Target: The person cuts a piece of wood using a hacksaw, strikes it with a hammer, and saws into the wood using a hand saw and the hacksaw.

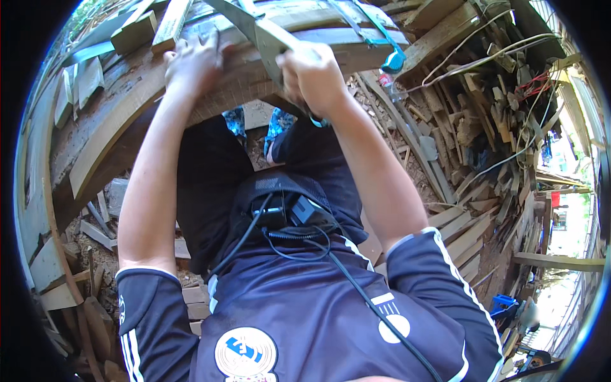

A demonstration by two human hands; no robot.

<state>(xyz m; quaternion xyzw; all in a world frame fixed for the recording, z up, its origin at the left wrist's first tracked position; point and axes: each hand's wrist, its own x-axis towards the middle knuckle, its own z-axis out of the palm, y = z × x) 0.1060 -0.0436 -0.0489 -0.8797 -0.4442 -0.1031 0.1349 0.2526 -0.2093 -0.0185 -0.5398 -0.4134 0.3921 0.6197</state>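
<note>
My right hand (312, 73) is closed around the grip of a handsaw (270, 41). The saw's wide metal blade slants up and to the left, over the far side of the wooden workbench (127, 121). On the bench's near edge, left of the blade, rests my left hand (194, 63) with its fingers apart and a little smeared by motion. A narrow wooden strip (170, 28) lies just beyond those fingers. To the right of the saw, a hacksaw-like tool with a teal handle (393, 62) lies on the bench. The saw's grip is mostly hidden by my fingers.
Wood offcuts (471, 121) are heaped along the right, with loose cables (484, 57) over them. A clear plastic bottle (389, 86) stands below the teal handle. Short blocks (133, 32) lie at the bench's far left. A blue crate (503, 307) sits at lower right.
</note>
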